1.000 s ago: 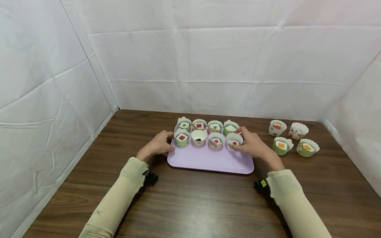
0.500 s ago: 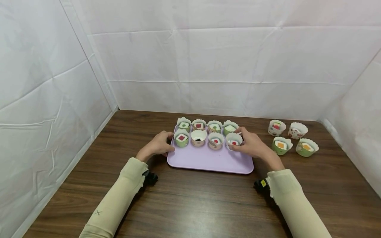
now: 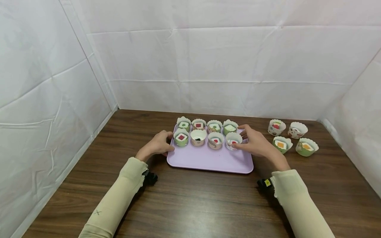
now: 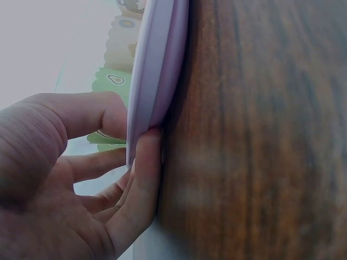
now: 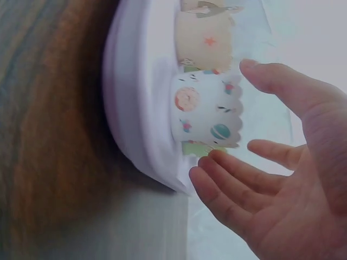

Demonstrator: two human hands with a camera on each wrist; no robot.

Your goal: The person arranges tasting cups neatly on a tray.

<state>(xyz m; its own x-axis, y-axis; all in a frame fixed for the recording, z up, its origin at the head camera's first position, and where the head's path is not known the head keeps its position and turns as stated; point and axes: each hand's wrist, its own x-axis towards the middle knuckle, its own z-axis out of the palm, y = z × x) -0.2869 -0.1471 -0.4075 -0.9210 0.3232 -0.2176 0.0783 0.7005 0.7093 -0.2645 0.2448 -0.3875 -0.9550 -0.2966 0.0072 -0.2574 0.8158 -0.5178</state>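
Lilac tray [image 3: 205,160] on the brown table [image 3: 193,201], long axis running left to right, left hand [image 3: 159,143] pinching its left edge, right hand [image 3: 253,142] with fingers spread and gripping nothing, beside an upright white cup [image 5: 206,111], scalloped mouth facing up

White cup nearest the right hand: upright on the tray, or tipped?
Upright on the tray. In the head view, the white cup has its mouth facing up; the right wrist view shows no lean.

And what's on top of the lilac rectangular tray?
Eight patterned, scalloped paper cups stand in two rows of four on the lilac rectangular tray. The surface directly beneath them is covered and cannot be seen.
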